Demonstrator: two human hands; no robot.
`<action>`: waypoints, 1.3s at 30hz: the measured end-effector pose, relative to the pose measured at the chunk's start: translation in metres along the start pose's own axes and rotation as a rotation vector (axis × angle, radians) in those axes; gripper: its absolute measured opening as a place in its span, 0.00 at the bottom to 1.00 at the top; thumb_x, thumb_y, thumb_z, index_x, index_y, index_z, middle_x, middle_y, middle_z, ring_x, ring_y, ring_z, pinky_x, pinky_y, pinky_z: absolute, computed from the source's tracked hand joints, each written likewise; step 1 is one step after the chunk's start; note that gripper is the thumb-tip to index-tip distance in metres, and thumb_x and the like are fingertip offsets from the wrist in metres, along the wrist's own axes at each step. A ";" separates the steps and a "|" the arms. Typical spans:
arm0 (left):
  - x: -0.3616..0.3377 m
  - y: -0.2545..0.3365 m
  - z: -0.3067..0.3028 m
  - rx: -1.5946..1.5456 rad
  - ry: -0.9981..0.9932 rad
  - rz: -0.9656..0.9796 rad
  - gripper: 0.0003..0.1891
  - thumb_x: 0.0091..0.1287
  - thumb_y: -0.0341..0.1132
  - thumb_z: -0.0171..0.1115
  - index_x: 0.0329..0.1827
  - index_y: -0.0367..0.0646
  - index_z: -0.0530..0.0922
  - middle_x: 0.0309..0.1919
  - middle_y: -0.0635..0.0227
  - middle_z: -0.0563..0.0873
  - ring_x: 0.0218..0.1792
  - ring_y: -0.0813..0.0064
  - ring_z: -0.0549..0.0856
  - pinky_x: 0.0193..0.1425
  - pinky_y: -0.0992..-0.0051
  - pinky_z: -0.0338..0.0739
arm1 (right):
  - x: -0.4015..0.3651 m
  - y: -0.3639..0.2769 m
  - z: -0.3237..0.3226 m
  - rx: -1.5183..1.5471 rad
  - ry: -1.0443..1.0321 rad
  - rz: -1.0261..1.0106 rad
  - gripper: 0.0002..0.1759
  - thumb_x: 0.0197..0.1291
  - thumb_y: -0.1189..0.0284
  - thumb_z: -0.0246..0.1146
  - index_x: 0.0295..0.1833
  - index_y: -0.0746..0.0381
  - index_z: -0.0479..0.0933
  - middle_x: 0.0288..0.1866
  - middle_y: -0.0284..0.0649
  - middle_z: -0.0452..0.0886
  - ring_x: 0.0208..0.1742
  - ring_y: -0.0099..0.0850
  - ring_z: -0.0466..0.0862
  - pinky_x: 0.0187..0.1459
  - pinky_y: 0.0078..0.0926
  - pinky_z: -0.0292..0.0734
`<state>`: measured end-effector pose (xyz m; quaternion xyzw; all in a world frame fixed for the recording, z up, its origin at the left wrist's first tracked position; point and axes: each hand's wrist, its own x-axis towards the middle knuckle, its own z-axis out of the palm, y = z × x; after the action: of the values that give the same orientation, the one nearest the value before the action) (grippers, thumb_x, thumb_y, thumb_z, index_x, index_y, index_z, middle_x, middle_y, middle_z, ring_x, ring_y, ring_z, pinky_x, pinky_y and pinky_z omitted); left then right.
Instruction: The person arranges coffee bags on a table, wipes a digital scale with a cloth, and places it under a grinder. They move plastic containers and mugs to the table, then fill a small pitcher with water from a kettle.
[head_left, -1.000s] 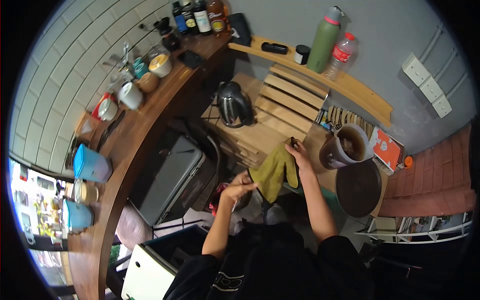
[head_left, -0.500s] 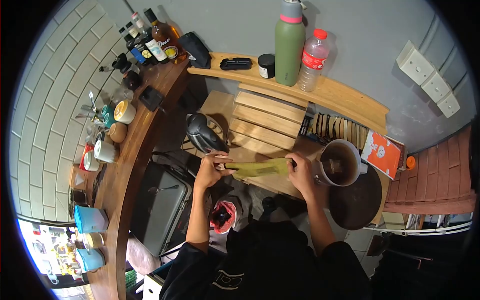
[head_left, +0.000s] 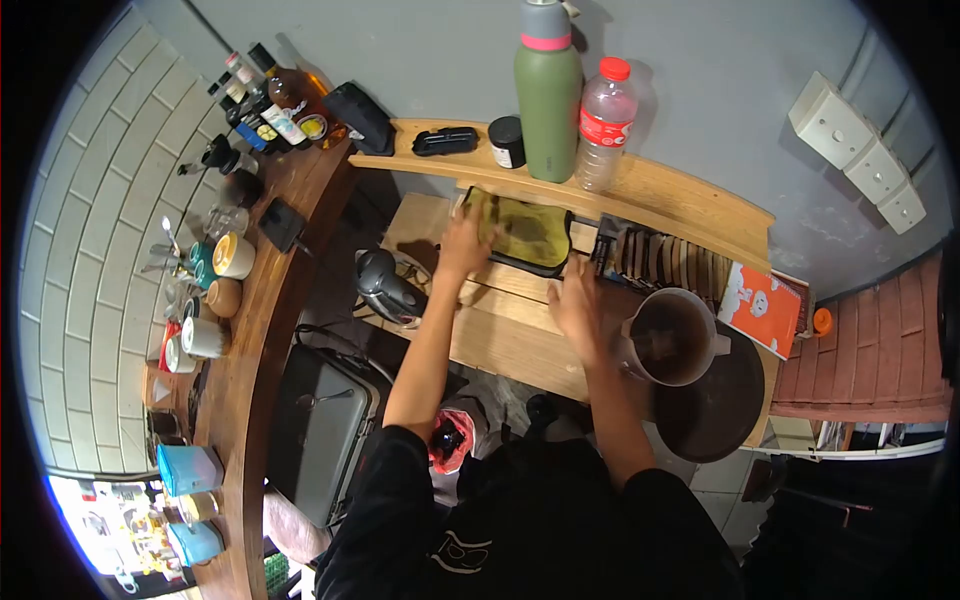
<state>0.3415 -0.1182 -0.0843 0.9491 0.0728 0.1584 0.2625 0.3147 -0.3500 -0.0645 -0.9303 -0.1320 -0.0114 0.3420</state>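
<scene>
A flat yellow-green cloth-like piece with a black tray or frame under it (head_left: pixel 530 232) lies at the back of the wooden desk (head_left: pixel 510 325), below the shelf. My left hand (head_left: pixel 466 240) is at its left end, the fingers apart and slightly blurred. Near its lower right corner is my right hand (head_left: pixel 575 300), fingers spread and holding nothing that shows. A dark kettle (head_left: pixel 388 288) stands left of the desk's middle. To the right, a pitcher of brown liquid (head_left: pixel 670 338) rests on a round dark board (head_left: pixel 715 405).
On the shelf (head_left: pixel 690 195) stand a green bottle (head_left: pixel 548 110), a red-capped plastic bottle (head_left: pixel 606 125) and a black jar (head_left: pixel 507 142). Several books (head_left: pixel 670 262) line the desk's back right. Cups and bottles crowd the wooden counter (head_left: pixel 240 370) at left.
The yellow-green piece has moved from between my hands near the desk's front to the back, over a black tray or frame. Both hands have moved forward and opened. The view has shifted slightly.
</scene>
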 end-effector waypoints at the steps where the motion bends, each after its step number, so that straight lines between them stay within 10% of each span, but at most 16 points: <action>1: -0.012 0.006 0.012 0.011 -0.092 -0.018 0.36 0.62 0.41 0.66 0.74 0.55 0.62 0.67 0.44 0.65 0.65 0.41 0.68 0.63 0.48 0.68 | -0.011 0.005 0.001 -0.032 -0.126 -0.016 0.34 0.57 0.71 0.65 0.68 0.68 0.62 0.58 0.60 0.68 0.54 0.58 0.76 0.49 0.47 0.77; 8: -0.043 0.019 0.070 0.273 -0.171 0.213 0.31 0.70 0.55 0.52 0.76 0.68 0.58 0.78 0.60 0.49 0.77 0.47 0.48 0.73 0.37 0.46 | -0.068 0.013 -0.020 0.021 -0.183 -0.237 0.30 0.56 0.71 0.65 0.64 0.67 0.66 0.58 0.57 0.69 0.52 0.55 0.77 0.51 0.46 0.75; 17: -0.043 0.029 0.064 0.159 0.012 0.264 0.26 0.66 0.51 0.57 0.67 0.57 0.72 0.71 0.54 0.65 0.72 0.48 0.60 0.69 0.37 0.53 | -0.091 0.034 -0.032 0.246 -0.201 -0.312 0.24 0.59 0.71 0.62 0.60 0.66 0.69 0.51 0.53 0.78 0.53 0.48 0.79 0.53 0.42 0.74; 20: -0.084 0.049 0.039 -0.442 0.004 0.153 0.21 0.68 0.40 0.60 0.61 0.41 0.76 0.56 0.48 0.78 0.59 0.50 0.76 0.65 0.59 0.69 | -0.083 0.030 -0.011 0.309 -0.222 -0.316 0.19 0.58 0.77 0.64 0.55 0.67 0.73 0.44 0.49 0.81 0.42 0.41 0.83 0.45 0.33 0.78; 23: -0.153 0.045 0.018 -0.834 -0.094 -0.176 0.15 0.69 0.30 0.58 0.57 0.36 0.78 0.39 0.69 0.84 0.42 0.82 0.82 0.47 0.78 0.76 | -0.069 0.009 0.016 0.531 -0.319 -0.371 0.14 0.59 0.80 0.62 0.52 0.64 0.75 0.42 0.47 0.82 0.41 0.37 0.84 0.42 0.31 0.78; 24: -0.176 0.034 0.016 -0.801 -0.127 -0.228 0.18 0.73 0.37 0.56 0.60 0.34 0.76 0.49 0.65 0.84 0.47 0.76 0.81 0.54 0.74 0.76 | -0.066 -0.004 0.025 0.544 -0.363 -0.416 0.14 0.59 0.80 0.62 0.52 0.64 0.75 0.42 0.47 0.82 0.41 0.37 0.84 0.42 0.31 0.78; 32: -0.370 -0.012 -0.087 -1.032 0.477 -0.618 0.15 0.74 0.35 0.56 0.58 0.35 0.75 0.46 0.64 0.84 0.47 0.77 0.83 0.54 0.75 0.79 | -0.100 -0.121 0.109 0.722 -0.714 -0.524 0.01 0.57 0.82 0.64 0.34 0.67 0.78 0.23 0.34 0.80 0.25 0.18 0.76 0.29 0.19 0.71; 39: -0.484 0.010 -0.150 -0.862 1.087 -0.810 0.14 0.67 0.29 0.64 0.53 0.34 0.76 0.36 0.69 0.84 0.36 0.84 0.83 0.41 0.83 0.79 | -0.197 -0.208 0.158 0.711 -1.089 -0.696 0.12 0.62 0.74 0.65 0.27 0.67 0.77 0.14 0.29 0.73 0.18 0.12 0.69 0.20 0.16 0.61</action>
<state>-0.1637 -0.1624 -0.0841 0.4543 0.4617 0.5048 0.5707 0.0614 -0.1436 -0.0763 -0.5416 -0.5664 0.3877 0.4854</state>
